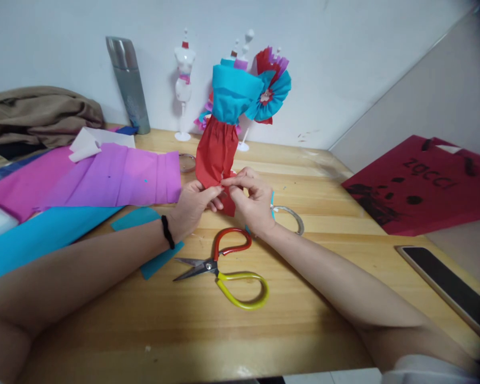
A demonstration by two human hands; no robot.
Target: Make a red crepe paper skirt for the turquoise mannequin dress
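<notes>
Workpiece: a long red crinkled-paper skirt (pixel 218 144), located at mid-worktop (pixel 312 330), directly below a turquoise crinkled-paper bodice (pixel 232 93); its lower end narrows between both hands.
Left grip: the left hand (pixel 200 200) pinches the red paper between thumb and fingers.
Right grip: the right hand (pixel 250 197) has its fingertips drawn together on the same narrowed part; whether they also hold a thread or wire cannot be told.
Handling, as judged: the left pinch should stay firm so the pleats do not slip, while the right fingertips work close to it with light, even pressure; pulling hard could tear thin paper.
Clearance: scissors with one red and one yellow loop handle (pixel 209 266) lie just below the hands, blades parted; wrists are best kept off the points.
Container, bottle: a grey bottle with a metallic lid (pixel 132 90) stands at the wall, lid on; contents cannot be told.
Container, bag: a red carrier bag with black print (pixel 420 186) is at the right; a white piece shows at its mouth, the interior hidden.
</notes>
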